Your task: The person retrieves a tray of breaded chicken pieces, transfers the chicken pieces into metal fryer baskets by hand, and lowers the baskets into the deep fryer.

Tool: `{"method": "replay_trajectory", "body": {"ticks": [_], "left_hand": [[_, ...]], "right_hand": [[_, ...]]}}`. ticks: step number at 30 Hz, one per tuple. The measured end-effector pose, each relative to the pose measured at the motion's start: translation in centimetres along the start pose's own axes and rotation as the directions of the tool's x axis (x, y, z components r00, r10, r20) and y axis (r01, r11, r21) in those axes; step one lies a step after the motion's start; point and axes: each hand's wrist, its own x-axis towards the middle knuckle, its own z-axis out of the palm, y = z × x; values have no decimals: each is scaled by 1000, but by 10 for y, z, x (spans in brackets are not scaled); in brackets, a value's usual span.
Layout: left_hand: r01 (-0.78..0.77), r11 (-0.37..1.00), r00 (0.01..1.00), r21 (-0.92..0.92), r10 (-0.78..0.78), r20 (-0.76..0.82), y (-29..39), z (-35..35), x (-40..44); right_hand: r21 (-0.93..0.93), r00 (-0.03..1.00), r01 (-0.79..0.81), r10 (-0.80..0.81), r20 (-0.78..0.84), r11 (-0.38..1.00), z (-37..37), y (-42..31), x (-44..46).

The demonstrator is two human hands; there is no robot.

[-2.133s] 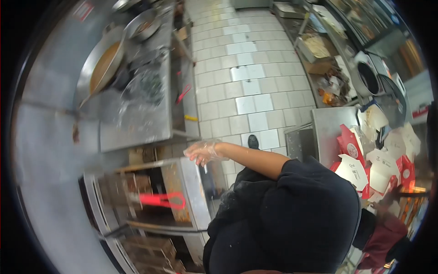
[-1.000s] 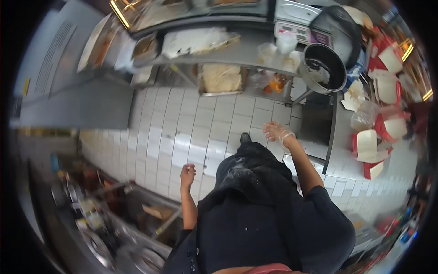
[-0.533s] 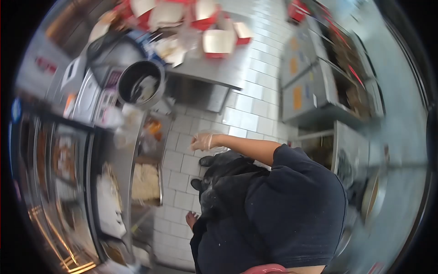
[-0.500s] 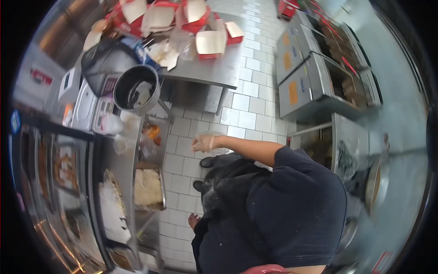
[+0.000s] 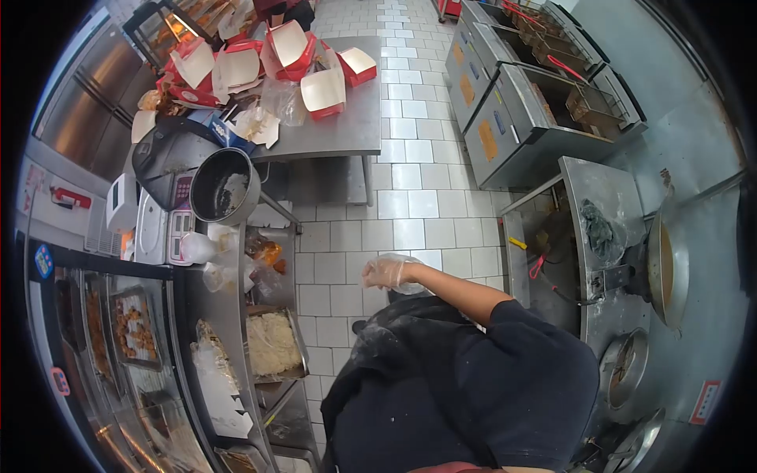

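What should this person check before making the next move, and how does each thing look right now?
1. Right hand covered: ok, it wears a clear plastic glove.
2. Right hand free of any load: cannot tell, its fingers are curled and the inside is hidden.
3. Left hand in sight: not ok, it is out of view.
4. Takeaway boxes on the steel table closed: not ok, several lids stand open.
5. Pot covered: not ok, it is open and shows white residue inside.
6. Deep fryer cool: cannot tell, nothing visible gives its heat.
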Motion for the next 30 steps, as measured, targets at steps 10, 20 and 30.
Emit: {"method": "replay_trajectory", "body": {"ticks": [10,20,30], "left_hand": [[-180,909,955,-376,70,-288,-18,15,-4],[-225,972,692,-64,113,-713,-31,-69,89],[-479,878,417,8,236,-878,6,-171,256]], "right_hand": [[86,997,60,-64,43,994,4,-2,41],[-382,911,332,-187,368,863,158,30,254],[-845,828,496,-401,391,201,343,31,545]]}}
